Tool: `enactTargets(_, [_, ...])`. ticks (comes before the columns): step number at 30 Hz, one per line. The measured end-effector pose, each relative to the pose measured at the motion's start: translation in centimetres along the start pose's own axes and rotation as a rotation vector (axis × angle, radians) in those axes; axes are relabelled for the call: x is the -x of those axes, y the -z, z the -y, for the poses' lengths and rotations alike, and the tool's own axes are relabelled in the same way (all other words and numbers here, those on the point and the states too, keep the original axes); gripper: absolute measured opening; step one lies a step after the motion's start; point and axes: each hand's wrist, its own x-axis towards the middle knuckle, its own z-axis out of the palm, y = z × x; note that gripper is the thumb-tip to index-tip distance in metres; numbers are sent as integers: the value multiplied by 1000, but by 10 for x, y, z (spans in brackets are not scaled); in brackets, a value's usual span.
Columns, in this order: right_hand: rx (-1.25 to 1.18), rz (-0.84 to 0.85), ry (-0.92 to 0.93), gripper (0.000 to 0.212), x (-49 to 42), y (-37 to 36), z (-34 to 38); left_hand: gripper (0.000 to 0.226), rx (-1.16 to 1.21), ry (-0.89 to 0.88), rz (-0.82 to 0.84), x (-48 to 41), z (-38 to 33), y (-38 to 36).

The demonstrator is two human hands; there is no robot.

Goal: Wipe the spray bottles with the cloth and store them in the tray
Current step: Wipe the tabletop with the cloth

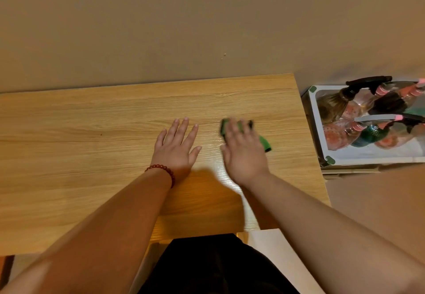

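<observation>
Head view: I look down on a wooden worktop [92, 132] with both bare forearms reaching across it.
Left hand [177, 146]: it lies palm down on the bare wood near the middle. Its fingers [181, 128] are straight and spread wide, holding nothing.
Bracelet [163, 169]: a string of dark red beads sits round the left wrist.
Right hand [243, 155]: it rests flat on top of the cloth, just right of the left hand and not touching it. Its fingers lie straight over the cloth, not curled round it, and this hand is a little blurred.
Cloth [264, 143]: green with a dark edge, it lies on the worktop under the right hand and shows at the hand's far end and right side.
Tray [368, 159]: white with green corner pieces, it sits beside the worktop's right end, well apart from both hands.
Spray bottles [345, 107]: several lie packed together inside the tray. I cannot count them with certainty.
</observation>
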Motion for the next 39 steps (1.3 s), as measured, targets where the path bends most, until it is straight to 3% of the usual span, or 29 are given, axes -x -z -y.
enactTargets(2, [31, 29, 237, 55, 15, -8, 6, 68, -16, -1, -6, 0, 0, -1])
enactTargets(4, [80, -8, 277, 54, 9, -3, -12, 71, -16, -1, -16, 1, 1, 0])
enactTargets(6, [71, -14, 106, 53, -7, 7, -34, 63, -22, -3, -15, 2, 0, 1])
enactTargets(8, [7, -19, -194, 54, -22, 15, -47, 59, -30, 5, -7, 2, -1, 3])
enactTargets(10, [7, -42, -267, 55, -25, 17, -29, 60, -36, 10, 0, 2, 0, 4])
enactTargets(13, [29, 5, 129, 56, -9, -2, 15, 60, -11, -8, -7, 1, 2, 2])
enactTargets(15, [-3, 22, 241, 56, -10, 2, 17, 60, 37, -24, -14, 1, 6, 2])
enactTargets(21, [-44, -22, -283, 55, -50, 16, 10, 62, 108, -55, -39, 10, 36, 17])
enactTargets(23, [-57, -27, -235, 56, -45, 6, 40, 64, 98, -17, -48, 13, 54, 22])
enactTargets(26, [-47, -1, -5, 56, -28, -7, 78, 66, 86, 32, -6, 15, 82, 26])
enactTargets(29, [0, 33, 53, 66, -34, -4, 70, 67, 64, 37, 36, 17, 104, 25])
enactTargets(31, [30, -9, -49, 61, -48, 3, 54, 67, 32, 17, 52, 18, 112, 23])
enactTargets(35, [-59, 8, -422, 55, -72, 16, 62, 67, 28, -1, 56, 15, 115, 20])
enactTargets(37, [-45, -14, -344, 56, -73, 11, 92, 67, 47, -17, 43, 15, 117, 20])
enactTargets(39, [-46, 5, -113, 64, -66, 2, 124, 66, 44, -49, 26, 15, 123, 22])
